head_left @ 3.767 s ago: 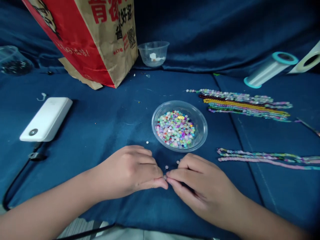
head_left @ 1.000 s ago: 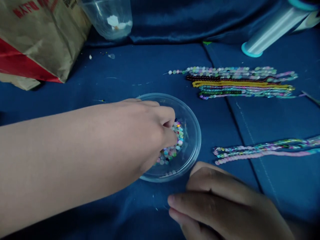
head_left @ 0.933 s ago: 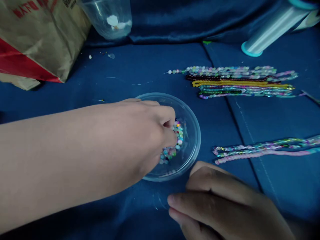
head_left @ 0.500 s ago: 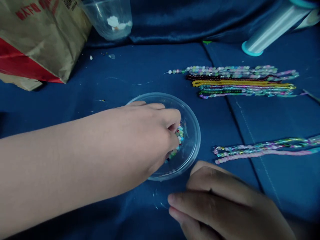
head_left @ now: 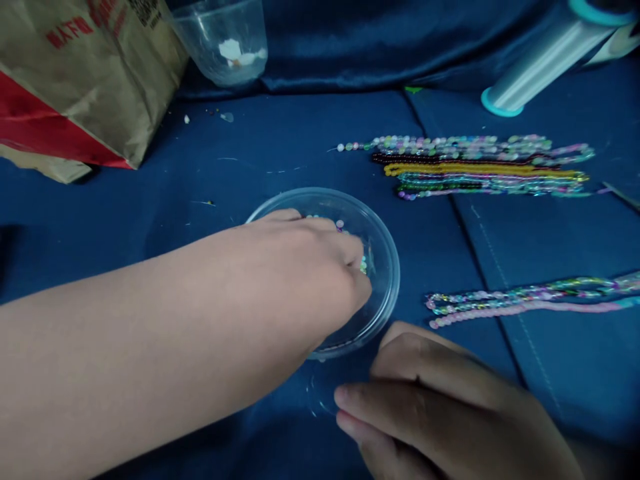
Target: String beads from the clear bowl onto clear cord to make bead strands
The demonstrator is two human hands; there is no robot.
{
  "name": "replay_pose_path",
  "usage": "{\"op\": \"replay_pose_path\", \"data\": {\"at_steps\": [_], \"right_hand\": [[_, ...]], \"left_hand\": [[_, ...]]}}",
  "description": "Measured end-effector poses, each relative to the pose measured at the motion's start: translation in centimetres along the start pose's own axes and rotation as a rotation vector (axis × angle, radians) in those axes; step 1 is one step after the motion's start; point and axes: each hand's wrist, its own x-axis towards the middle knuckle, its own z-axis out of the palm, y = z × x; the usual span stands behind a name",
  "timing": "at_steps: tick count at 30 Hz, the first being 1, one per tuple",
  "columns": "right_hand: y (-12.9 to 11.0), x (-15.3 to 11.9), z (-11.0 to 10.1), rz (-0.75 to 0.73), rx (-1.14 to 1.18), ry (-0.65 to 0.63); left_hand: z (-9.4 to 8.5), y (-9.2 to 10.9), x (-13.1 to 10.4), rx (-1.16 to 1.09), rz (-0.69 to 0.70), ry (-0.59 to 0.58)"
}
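My left hand reaches down into a round clear plastic bowl, its knuckles up and its fingers curled among small mixed beads. The fingertips are hidden beneath the hand, so what they grip does not show. Below and right of the bowl is my right hand, closed, with thumb and forefinger pinched. A fine clear thread curves up to those fingertips; whether beads sit on it inside the fist is hidden.
Several bead strands lie at the upper right, and more strands below them. A brown-and-red paper bag, a clear plastic cup and a silver cylinder with turquoise rims stand at the back of the blue cloth.
My left hand has shifted slightly right and down within the bowl, covering beads on the near side and uncovering some at the far side. My right hand has stayed almost still.
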Motion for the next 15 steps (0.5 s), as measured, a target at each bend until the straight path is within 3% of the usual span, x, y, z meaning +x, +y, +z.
{"op": "replay_pose_path", "data": {"at_steps": [3,9,11,13,15], "right_hand": [[0.1,0.0,0.1,0.003,0.001,-0.005],[0.1,-0.1,0.1,0.004,-0.020,-0.014],[0.2,-0.2,0.0,-0.007,-0.023,-0.018],[0.2,-0.2,-0.1,-0.014,-0.025,-0.022],[0.2,-0.1,-0.2,-0.013,-0.024,-0.025]], "left_hand": [[-0.8,0.5,0.6,0.004,-0.029,-0.143],[-1.4,0.8,1.8,-0.018,-0.122,-0.312],[-1.1,0.5,1.7,-0.025,-0.119,-0.268],[-0.6,0.2,1.2,-0.020,-0.058,-0.118],[-0.3,0.0,0.8,-0.015,-0.025,-0.058]]}}
